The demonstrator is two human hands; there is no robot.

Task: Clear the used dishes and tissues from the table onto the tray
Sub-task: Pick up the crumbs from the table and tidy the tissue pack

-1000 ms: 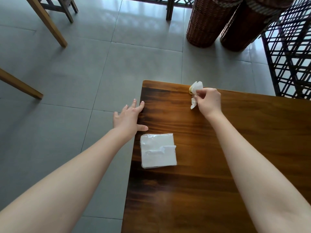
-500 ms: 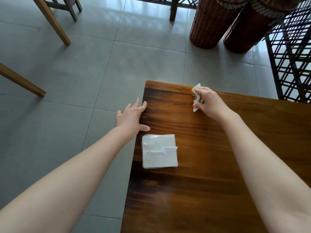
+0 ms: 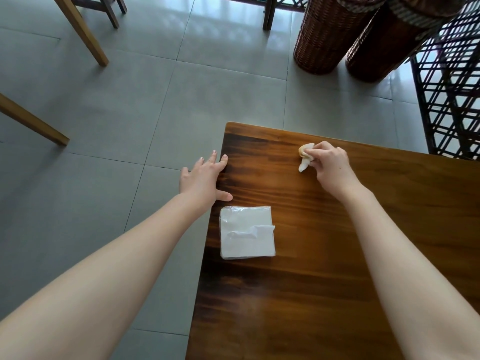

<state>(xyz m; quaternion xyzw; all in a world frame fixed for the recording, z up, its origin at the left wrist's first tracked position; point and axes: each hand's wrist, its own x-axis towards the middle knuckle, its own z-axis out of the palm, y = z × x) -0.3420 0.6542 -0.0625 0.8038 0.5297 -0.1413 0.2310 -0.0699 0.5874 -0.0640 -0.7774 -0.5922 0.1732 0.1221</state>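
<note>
Head | wooden table (image 3: 324,287) on grey tile floor (image 3: 130,113) | left hand (image 3: 202,181) spread flat | right hand (image 3: 330,165) pinches tissue (image 3: 304,157)

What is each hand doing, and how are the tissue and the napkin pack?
Crumpled white tissue: scrunched, stained yellowish.
Right hand: pinching that tissue.
Left hand: open, fingers straight, resting on the edge of the brown wooden table.
Square white napkin pack: lying flat on the table, one sheet poking out.

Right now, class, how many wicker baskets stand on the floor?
2. One basket stands beyond the table's far edge; the other basket sits beside it, by the lattice screen. Others may be unseen.
</note>
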